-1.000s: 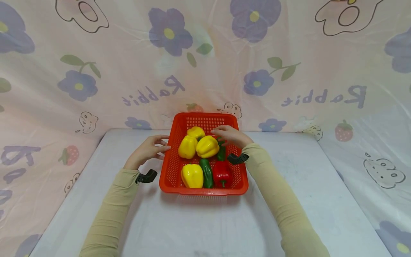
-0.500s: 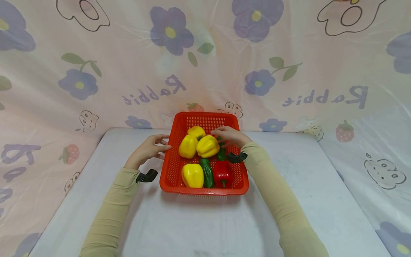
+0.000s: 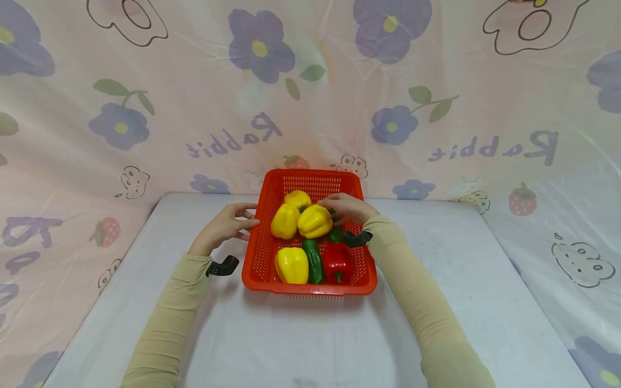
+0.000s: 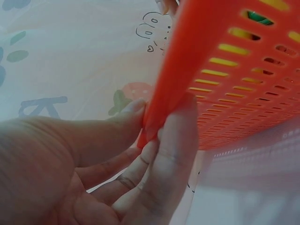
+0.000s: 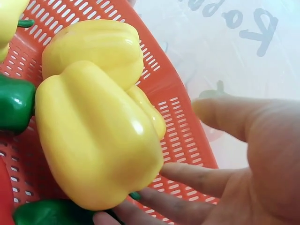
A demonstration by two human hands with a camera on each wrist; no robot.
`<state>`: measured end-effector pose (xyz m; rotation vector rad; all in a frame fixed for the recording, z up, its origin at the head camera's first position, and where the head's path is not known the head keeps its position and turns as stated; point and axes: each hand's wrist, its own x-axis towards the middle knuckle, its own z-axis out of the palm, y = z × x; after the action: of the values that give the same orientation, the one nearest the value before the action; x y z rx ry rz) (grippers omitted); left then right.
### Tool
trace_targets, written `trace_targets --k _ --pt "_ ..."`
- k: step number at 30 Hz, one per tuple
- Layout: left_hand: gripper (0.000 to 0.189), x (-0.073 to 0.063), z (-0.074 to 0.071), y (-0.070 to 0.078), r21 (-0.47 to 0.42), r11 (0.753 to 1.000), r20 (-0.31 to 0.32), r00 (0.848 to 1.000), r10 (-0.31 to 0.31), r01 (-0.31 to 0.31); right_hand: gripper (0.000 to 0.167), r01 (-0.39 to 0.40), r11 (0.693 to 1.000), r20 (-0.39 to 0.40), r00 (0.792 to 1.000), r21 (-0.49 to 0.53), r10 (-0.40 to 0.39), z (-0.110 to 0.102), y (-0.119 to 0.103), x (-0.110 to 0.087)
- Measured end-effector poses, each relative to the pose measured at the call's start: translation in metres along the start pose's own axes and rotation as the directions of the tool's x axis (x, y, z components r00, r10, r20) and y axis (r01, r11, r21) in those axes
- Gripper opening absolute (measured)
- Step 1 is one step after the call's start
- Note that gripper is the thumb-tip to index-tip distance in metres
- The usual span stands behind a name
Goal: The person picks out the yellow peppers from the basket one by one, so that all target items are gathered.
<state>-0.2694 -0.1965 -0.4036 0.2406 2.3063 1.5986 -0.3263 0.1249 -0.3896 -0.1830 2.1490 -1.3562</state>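
A red perforated plastic basket (image 3: 310,289) holds several yellow bell peppers, a red bell pepper (image 3: 337,263) and long green vegetables, one of them (image 3: 314,262) beside the red pepper. My left hand (image 3: 223,229) pinches the basket's left rim (image 4: 164,89), thumb on one side and fingers on the other. Inside the basket's right half, my right hand (image 3: 349,209) is spread, thumb apart from the fingers. Its fingertips reach the edge of a yellow bell pepper (image 5: 98,136), overlapping it from below in the right wrist view. Part of a green vegetable (image 3: 336,233) is hidden beneath this hand.
The basket stands at the back of a white-covered table (image 3: 310,339). Behind it hangs a pale curtain (image 3: 320,124) printed with flowers and rabbits. Black wrist mounts (image 3: 223,266) stick out at both sleeves.
My right hand has dropped slightly toward the peppers. The left hand keeps its place on the rim, and the peppers lie as before.
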Motion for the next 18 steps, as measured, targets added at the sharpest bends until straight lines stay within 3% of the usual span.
trace_targets --k 18 --pt "0.055 -0.0006 0.0023 -0.0009 0.008 1.000 -0.014 1.000 0.002 -0.002 0.058 -0.028 0.995 0.004 1.000 -0.094 0.028 0.0072 0.0016 0.0034"
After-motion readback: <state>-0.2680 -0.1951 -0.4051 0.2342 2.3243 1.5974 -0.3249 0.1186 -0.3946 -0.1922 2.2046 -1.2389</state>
